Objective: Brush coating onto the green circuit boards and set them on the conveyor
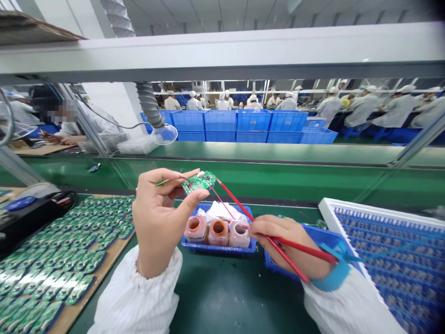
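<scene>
Over a green bench (222,292), left hand (158,218) pinches circuit board (199,183); right hand (283,227) grips red tools (306,250).

This is an electronics factory — rows of circuit boards (66,263), blue crates (220,121), white-clad workers (396,110).

At the centre of the view, the bare left hand (156,218) pinches a small green circuit board (198,182) between thumb and fingers. Between four and five o'clock, the bare right hand (288,229) grips two slender red sticks (234,199), one tip at the board's right edge. At six o'clock, a blue plastic tray (222,250) holds three translucent squarish jars (218,240). Rows of flat green boards (67,260) lie at eight o'clock, a white-rimmed tray (327,208) farther out at four, stacked blue plastic crates (253,120) at twelve.
</scene>
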The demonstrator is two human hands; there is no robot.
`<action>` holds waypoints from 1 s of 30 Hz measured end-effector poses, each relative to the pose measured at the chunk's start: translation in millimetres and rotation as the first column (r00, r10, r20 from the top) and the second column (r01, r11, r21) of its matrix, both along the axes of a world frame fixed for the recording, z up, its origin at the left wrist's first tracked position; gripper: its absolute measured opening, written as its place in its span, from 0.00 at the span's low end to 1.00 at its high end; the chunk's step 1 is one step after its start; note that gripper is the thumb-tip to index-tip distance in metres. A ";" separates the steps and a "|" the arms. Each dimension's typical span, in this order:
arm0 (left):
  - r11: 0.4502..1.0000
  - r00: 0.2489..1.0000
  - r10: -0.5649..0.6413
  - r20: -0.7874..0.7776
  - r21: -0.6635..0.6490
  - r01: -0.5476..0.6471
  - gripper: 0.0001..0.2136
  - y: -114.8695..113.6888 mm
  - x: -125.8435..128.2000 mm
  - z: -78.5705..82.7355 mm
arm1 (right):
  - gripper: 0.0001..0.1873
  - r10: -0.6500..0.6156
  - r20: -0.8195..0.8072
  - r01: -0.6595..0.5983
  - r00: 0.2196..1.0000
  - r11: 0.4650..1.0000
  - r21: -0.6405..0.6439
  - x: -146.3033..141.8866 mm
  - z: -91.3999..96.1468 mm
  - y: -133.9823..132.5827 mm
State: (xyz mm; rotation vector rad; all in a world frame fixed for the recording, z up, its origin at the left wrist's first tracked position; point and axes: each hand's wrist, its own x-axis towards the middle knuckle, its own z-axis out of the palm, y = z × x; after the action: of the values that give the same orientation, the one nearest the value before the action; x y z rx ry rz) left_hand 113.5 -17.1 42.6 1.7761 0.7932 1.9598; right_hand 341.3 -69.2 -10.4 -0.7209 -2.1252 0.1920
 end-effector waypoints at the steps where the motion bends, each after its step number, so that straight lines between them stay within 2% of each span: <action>1: 1.000 1.000 0.002 0.001 0.003 -0.002 0.19 0.0 -0.1 0.0 | 0.09 -0.003 -0.004 0.003 1.000 1.000 0.005 0.7 2.1 -3.0; 9: 1.000 1.000 0.019 -0.014 -0.019 -0.019 0.19 -1.4 -0.1 -0.5 | 0.10 -0.114 -0.038 0.119 0.993 0.978 0.169 12.1 17.3 -24.4; 12: 0.999 0.999 0.029 -0.023 -0.038 -0.030 0.20 -0.2 -1.0 -1.7 | 0.10 -0.133 -0.156 0.157 0.979 0.976 0.153 20.3 20.9 -30.0; 14: 0.998 0.999 0.017 -0.041 -0.054 -0.019 0.20 1.5 -1.6 -2.7 | 0.11 -0.116 -0.321 0.164 0.940 0.978 0.129 22.8 23.2 -31.8; 16: 0.997 0.994 -0.025 -0.111 -0.081 0.016 0.21 3.4 -1.7 -3.7 | 0.11 -0.095 -0.544 0.191 0.834 0.974 0.123 22.1 26.2 -32.1; 18: 0.994 0.973 -0.071 -0.218 -0.101 0.050 0.22 4.4 -0.9 -4.9 | 0.06 -0.101 -0.734 0.260 0.672 0.960 0.106 19.8 29.9 -31.4; 20: 0.991 0.944 -0.103 -0.315 -0.111 0.071 0.21 4.1 0.8 -6.2 | 0.02 -0.139 -0.833 0.339 0.536 0.939 0.062 18.0 33.6 -30.6; 21: 0.991 0.931 -0.111 -0.347 -0.115 0.075 0.20 3.5 1.8 -6.8 | 0.03 -0.160 -0.857 0.372 0.489 0.928 0.038 17.6 35.1 -30.1; 23: 0.989 0.914 -0.124 -0.386 -0.124 0.082 0.19 2.0 3.3 -7.6 | 0.06 -0.174 -0.881 0.404 0.440 0.915 0.020 17.5 36.2 -28.8; 25: 0.990 0.912 -0.118 -0.392 -0.123 0.076 0.18 1.2 3.7 -7.8 | 0.06 -0.178 -0.875 0.395 0.451 0.919 0.017 17.6 34.6 -27.0; 26: 0.991 0.918 -0.104 -0.384 -0.118 0.063 0.19 1.2 3.3 -7.6 | 0.06 -0.184 -0.857 0.383 0.482 0.923 0.017 17.6 32.8 -25.9; 28: 0.994 0.930 -0.067 -0.362 -0.105 0.030 0.19 2.1 1.8 -6.9 | 0.04 -0.239 -0.771 0.370 0.591 0.929 -0.005 17.5 28.2 -24.1; 30: 0.996 0.938 -0.035 -0.346 -0.094 0.003 0.21 3.3 0.0 -6.2 | 0.03 -0.269 -0.603 0.332 0.751 0.943 -0.008 17.3 23.9 -22.7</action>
State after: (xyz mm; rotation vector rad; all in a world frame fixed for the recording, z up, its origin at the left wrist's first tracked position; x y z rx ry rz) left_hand 113.5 -13.8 36.4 2.0950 0.9553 1.5865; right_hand 358.5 -91.9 13.5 -0.8063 -1.3788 0.1133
